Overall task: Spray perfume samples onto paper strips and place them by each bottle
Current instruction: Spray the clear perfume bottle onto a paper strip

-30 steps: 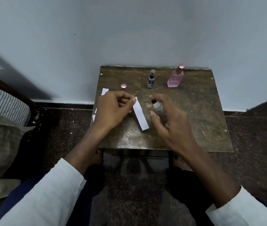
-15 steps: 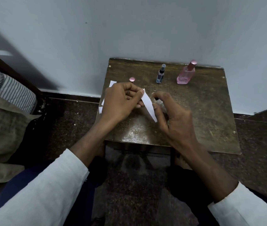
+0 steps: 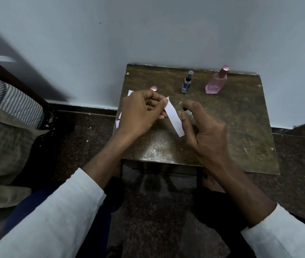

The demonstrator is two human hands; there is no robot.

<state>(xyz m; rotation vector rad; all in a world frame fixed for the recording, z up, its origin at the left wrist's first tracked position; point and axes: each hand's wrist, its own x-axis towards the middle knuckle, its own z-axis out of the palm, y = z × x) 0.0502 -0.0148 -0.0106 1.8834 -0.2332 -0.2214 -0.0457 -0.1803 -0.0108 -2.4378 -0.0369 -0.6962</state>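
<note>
Pinching paper strip [image 3: 174, 116] still, left hand [image 3: 140, 112]; right hand [image 3: 202, 127] closer.

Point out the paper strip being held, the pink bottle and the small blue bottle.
paper strip [image 3: 174, 118]: head view, middle of the strip.
pink bottle [image 3: 215, 85]: head view, glass body.
small blue bottle [image 3: 185, 86]: head view, lower body.

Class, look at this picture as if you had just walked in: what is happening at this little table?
A person seated at a small worn table pinches a white paper strip in the left hand. The right hand grips a small clear spray bottle, its nozzle towards the strip. A blue bottle and a pink bottle stand at the back; a pink cap and spare strips lie behind the left hand.
</note>
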